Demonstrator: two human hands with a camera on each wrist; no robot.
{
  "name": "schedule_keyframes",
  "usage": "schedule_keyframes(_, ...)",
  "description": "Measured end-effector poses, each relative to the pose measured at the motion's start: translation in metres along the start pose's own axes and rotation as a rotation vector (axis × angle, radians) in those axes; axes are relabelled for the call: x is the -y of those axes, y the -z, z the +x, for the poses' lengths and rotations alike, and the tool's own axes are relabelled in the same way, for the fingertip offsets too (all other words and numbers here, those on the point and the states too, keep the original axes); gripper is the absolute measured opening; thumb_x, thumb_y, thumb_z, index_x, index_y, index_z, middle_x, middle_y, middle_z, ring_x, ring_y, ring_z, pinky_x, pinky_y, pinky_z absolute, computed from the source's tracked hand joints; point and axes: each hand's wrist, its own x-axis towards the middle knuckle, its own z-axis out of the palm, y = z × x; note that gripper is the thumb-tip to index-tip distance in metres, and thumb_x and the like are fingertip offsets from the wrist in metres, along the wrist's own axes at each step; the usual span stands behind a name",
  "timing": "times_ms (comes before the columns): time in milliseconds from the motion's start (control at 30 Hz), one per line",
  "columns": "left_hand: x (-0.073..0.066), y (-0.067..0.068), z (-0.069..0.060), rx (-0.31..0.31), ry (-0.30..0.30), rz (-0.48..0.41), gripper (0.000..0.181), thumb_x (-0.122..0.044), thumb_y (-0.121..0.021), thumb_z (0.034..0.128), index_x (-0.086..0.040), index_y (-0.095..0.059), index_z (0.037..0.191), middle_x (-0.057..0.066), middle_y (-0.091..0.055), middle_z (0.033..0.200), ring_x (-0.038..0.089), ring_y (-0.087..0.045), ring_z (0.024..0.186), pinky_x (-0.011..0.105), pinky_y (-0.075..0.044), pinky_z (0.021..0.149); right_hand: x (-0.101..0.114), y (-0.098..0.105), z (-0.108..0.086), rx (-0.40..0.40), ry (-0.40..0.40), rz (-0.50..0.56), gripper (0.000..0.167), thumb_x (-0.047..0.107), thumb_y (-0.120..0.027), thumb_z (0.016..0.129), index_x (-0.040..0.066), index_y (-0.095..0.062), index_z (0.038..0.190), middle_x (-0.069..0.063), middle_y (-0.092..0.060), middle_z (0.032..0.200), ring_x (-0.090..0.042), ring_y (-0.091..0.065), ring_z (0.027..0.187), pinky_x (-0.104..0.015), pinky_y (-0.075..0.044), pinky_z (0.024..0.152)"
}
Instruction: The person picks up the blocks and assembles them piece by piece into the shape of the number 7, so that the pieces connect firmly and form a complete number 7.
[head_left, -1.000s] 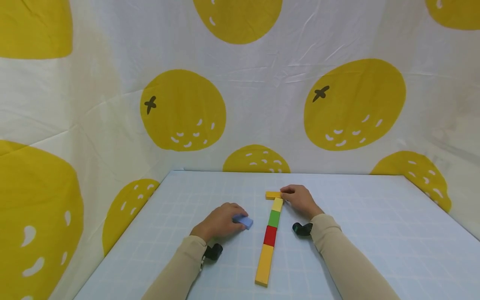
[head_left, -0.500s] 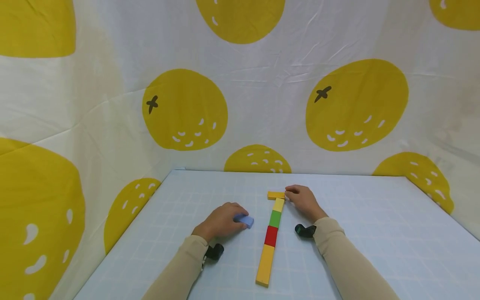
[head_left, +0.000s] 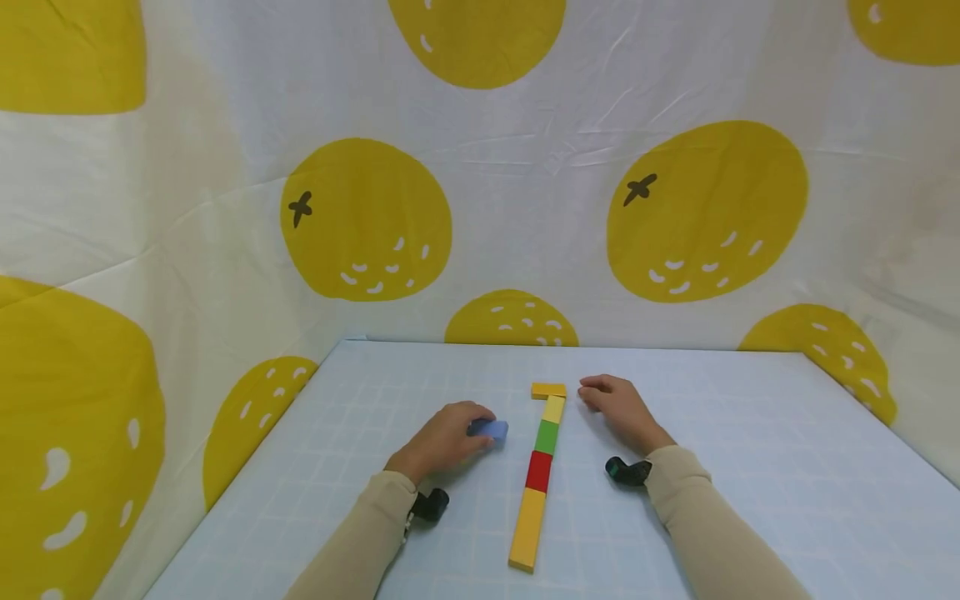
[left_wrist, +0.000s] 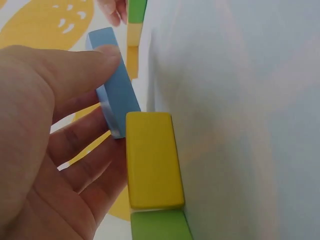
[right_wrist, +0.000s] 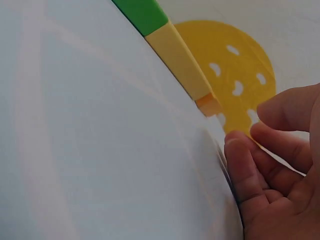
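Far edge of the table (head_left: 810, 442) is running straight behind the blocks, a strip of tabletop lying between; left edge is slanting past the left hand (head_left: 441, 442), well apart. Tabletop is spreading widest to the right of the right hand (head_left: 618, 410). A gap is separating left hand from the row.

Row is heading away from the person, its far end leaning slightly right: long orange block (head_left: 528, 530) nearest, then red block (head_left: 538, 472), green block (head_left: 547, 437), pale yellow block (head_left: 554, 408), all end to end. At the far end a crosswise orange block (head_left: 549, 390) is lying with its long axis left to right, the row meeting it near its right end.

Left hand is pinching a blue block (head_left: 493, 430), thumb against fingers, left of the row's far half; its visible end is pointing right, toward the row. Left wrist view: a second yellow block (left_wrist: 154, 160) and second green block (left_wrist: 161, 226) are lining up before the palm; cannot tell whether they are touching the hand.

Right hand is hovering just beside the crosswise block, apart from it, fingers loosely bent, a narrow gap showing below the thumb.
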Motion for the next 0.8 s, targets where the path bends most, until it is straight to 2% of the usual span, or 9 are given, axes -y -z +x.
schedule_keyframes(367, -0.003, -0.003, 0.001, -0.036, 0.024, -0.051, 0.041, -0.027, -0.076, 0.0915, -0.016, -0.065, 0.129, 0.0, -0.062, 0.128, 0.021, -0.056, 0.117, 0.042, -0.048, 0.103, -0.003, 0.002, -0.018, 0.017, -0.019, 0.018, 0.038, 0.036, -0.062, 0.1, 0.012, -0.066, 0.128, -0.003, -0.069, 0.116, -0.022, -0.062, 0.099, -0.039, -0.051, 0.092)
schedule_keyframes(600, -0.003, -0.003, 0.001, -0.054, 0.05, -0.073, 0.041, -0.027, -0.076, 0.0916, -0.018, -0.066, 0.13, -0.001, -0.063, 0.127, 0.02, -0.057, 0.116, 0.043, -0.049, 0.101, 0.001, 0.004, -0.03, 0.058, 0.016, 0.031, 0.033, 0.03, -0.064, 0.099, 0.012, -0.067, 0.126, -0.003, -0.068, 0.119, -0.022, -0.063, 0.097, -0.037, -0.051, 0.089)
schedule_keyframes(800, -0.006, -0.003, 0.003, -0.052, 0.032, -0.072, 0.039, -0.027, -0.074, 0.0928, -0.017, -0.066, 0.13, 0.0, -0.063, 0.126, 0.02, -0.058, 0.115, 0.042, -0.049, 0.101, 0.005, 0.002, -0.04, 0.1, 0.013, -0.003, 0.032, 0.031, -0.066, 0.098, 0.015, -0.068, 0.126, -0.001, -0.067, 0.119, -0.021, -0.062, 0.097, -0.037, -0.054, 0.088)
